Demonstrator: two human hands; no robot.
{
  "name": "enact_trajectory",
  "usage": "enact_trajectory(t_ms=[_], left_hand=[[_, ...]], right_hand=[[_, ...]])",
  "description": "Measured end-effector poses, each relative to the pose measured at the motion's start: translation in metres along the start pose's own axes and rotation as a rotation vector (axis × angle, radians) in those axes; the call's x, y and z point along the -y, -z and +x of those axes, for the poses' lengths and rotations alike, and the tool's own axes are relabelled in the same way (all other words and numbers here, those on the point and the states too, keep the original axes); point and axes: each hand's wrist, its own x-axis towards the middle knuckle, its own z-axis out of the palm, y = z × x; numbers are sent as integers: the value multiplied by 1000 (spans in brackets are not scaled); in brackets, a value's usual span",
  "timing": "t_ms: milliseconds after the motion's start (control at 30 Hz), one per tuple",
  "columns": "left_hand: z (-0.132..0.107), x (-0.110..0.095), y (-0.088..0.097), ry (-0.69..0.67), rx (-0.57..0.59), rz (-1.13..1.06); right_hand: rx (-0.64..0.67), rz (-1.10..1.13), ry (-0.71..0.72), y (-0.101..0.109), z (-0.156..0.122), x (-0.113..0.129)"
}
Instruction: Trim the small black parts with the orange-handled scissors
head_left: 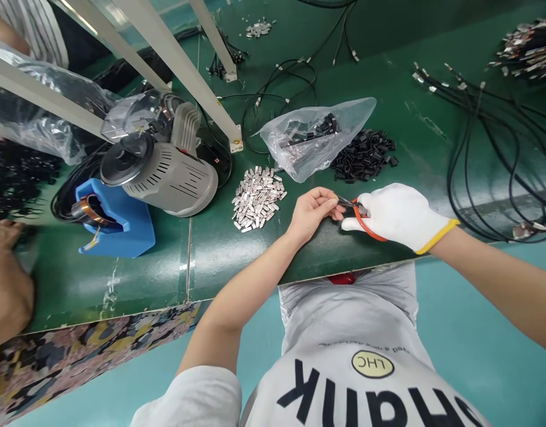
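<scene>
My right hand point(395, 214), in a white glove with a yellow cuff, grips orange-handled pliers point(371, 230). Their dark jaws point left and meet the fingertips of my bare left hand point(314, 212). Those fingers are pinched together at the jaws, and whatever lies between them is too small to make out. Just left of my left hand lies a heap of small silver metal connector pieces point(257, 198). Beyond my hands sits a pile of small black plastic pieces point(363, 155), next to a clear plastic bag point(300, 139) with more black pieces in it.
A grey machine point(170, 178) and a blue tape dispenser point(117, 228) stand at left, beside a white metal post point(184, 71). Black cables point(491, 130) lie coiled at right. Another person's hand point(8, 279) rests at the far left edge. The green table's point(237, 270) front edge meets my body.
</scene>
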Motion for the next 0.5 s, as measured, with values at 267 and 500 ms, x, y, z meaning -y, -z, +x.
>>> enact_trajectory(t_ms=[267, 500], left_hand=[[2, 4, 3, -27, 5, 8], [1, 3, 2, -29, -16, -3]], right_hand=[[-59, -47, 53, -8, 3, 1], [-125, -77, 43, -21, 0, 2]])
